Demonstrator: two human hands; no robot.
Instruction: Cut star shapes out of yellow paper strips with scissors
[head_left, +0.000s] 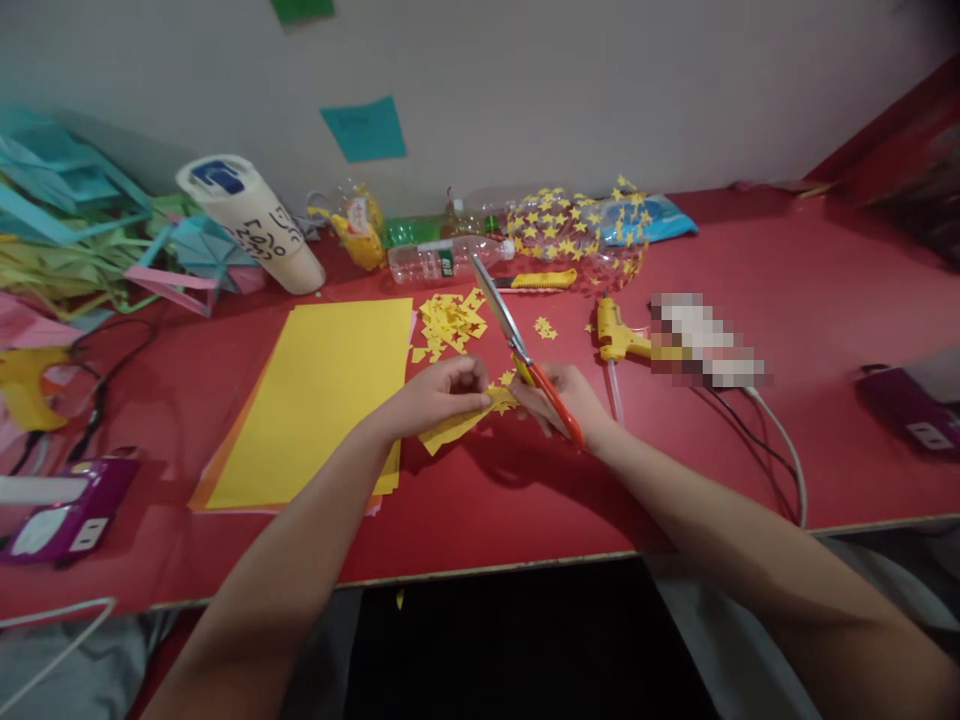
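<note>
Between thumb and fingers my left hand (454, 388) pinches a strip of yellow paper (452, 432), whose right end has star-shaped edges. My right hand (574, 400) is closed around a pair of scissors (553, 395) with red and yellow handles. Their metal blades point up and away, toward the bottles. The right fingertips are close to the strip's star end; whether they touch it I cannot tell. Beyond my hands lie a heap of yellow paper scraps (450, 325) and a small cluster of yellow paper stars (546, 328).
Left of my hands is a stack of yellow paper (330, 390). A yellow glue gun (615, 332) lies right, beside a power strip with cables. Along the wall are a box cutter (544, 280), a plastic bottle (442, 262), star-covered clear plastic (555, 225) and a white cylinder (259, 235).
</note>
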